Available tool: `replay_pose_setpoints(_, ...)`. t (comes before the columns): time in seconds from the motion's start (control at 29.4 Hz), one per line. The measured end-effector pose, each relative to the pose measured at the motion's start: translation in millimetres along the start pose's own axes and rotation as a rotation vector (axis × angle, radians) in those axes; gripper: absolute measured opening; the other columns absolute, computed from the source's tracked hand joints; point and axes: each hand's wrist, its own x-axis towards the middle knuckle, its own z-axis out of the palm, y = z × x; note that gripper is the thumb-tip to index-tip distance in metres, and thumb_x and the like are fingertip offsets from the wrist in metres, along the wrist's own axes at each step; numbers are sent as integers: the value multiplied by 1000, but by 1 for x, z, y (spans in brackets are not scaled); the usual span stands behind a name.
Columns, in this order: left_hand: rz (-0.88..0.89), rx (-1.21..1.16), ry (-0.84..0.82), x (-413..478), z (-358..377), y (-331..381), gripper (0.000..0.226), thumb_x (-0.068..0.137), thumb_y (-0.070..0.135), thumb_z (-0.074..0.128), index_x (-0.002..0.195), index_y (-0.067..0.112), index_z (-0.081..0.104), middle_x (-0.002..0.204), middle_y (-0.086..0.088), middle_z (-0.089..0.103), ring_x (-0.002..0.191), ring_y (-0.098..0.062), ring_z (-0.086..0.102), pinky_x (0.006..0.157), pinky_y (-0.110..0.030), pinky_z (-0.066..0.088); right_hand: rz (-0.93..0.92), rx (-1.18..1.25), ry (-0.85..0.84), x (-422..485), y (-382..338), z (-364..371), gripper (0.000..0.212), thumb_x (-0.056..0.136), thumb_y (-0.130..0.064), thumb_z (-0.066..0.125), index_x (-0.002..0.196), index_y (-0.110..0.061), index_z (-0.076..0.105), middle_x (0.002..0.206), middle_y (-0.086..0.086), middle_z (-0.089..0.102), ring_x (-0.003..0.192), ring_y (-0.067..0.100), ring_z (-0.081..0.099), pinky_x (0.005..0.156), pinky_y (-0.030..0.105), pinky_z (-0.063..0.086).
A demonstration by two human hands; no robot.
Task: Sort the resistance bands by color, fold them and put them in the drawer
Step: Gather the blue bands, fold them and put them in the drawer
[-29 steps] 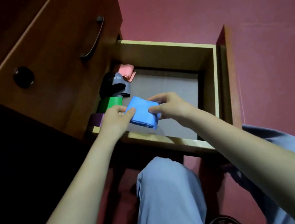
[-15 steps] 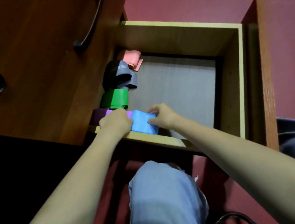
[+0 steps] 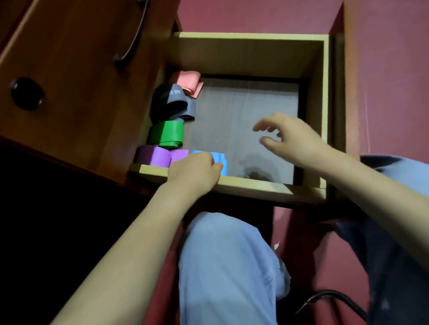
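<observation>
The left hand grips the blue band in the drawer, just beside the purple band. The right hand hovers empty, fingers loosely spread.

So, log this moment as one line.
left hand holds blue resistance band in drawer | right hand open, empty | phase: placing
</observation>
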Motion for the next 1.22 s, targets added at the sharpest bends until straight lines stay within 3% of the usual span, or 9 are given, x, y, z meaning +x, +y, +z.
replay_pose_setpoints(0.17,173,-322,-16,-18,5,67,32,93,32,41,108,10,59,115,-14,63,109,-29,55,89,-33,41,-28,-339,162,-56,38,-42,46,74,-5,62,119,-3,53,124,19,51,124,36,39,97,49,40)
replay_pose_setpoints(0.27,239,-474,-63,-30,19,113,41,93,36,42,125,12,50,123,-11,59,115,-28,52,97,-34,41,89,-156,196,-71,48,-40,70,77,-13,65,137,-4,31,144,16,32,136,30,25,109,39,27)
replay_pose_setpoints(0.37,284,-457,-84,-40,32,147,43,96,34,31,133,14,39,129,-12,54,118,-30,50,97,-41,41,201,84,275,-75,46,-41,67,86,-13,55,142,-6,19,149,15,23,136,30,28,104,36,30)
replay_pose_setpoints(0.54,306,-229,-14,-42,36,160,43,90,43,39,122,15,44,117,-6,59,107,-27,55,74,-34,38,303,290,307,-72,48,-44,61,86,-13,53,140,-9,25,144,13,37,130,27,39,106,38,34)
replay_pose_setpoints(0.65,276,-195,24,-40,33,162,39,87,43,44,117,17,47,110,-4,62,103,-25,57,70,-31,34,333,437,318,-70,49,-48,60,83,-9,58,137,-10,31,143,10,38,127,25,42,102,32,37)
replay_pose_setpoints(0.75,247,-237,-17,-38,27,159,37,86,44,48,113,20,50,105,-2,63,99,-24,57,71,-30,36,345,463,312,-69,46,-46,61,83,-8,57,137,-12,28,142,9,38,125,24,42,97,30,36)
replay_pose_setpoints(0.95,210,-244,-54,-38,17,136,36,86,48,48,108,21,51,104,0,63,99,-23,57,73,-30,35,339,406,276,-53,34,-27,66,85,-16,53,142,-10,21,147,11,32,134,27,34,109,44,32)
replay_pose_setpoints(1.12,164,-131,5,-35,1,99,39,86,46,48,117,22,49,117,-2,59,115,-24,52,100,-44,32,306,435,252,-30,1,-8,64,84,-21,56,140,-12,26,145,11,35,128,29,41,105,47,36)
replay_pose_setpoints(1.22,129,-46,109,-36,-6,76,69,86,42,48,143,17,19,152,-7,23,141,-23,20,112,-52,11,265,362,248,-19,-18,7,63,88,-23,51,142,-10,21,146,12,32,128,31,40,104,42,37)
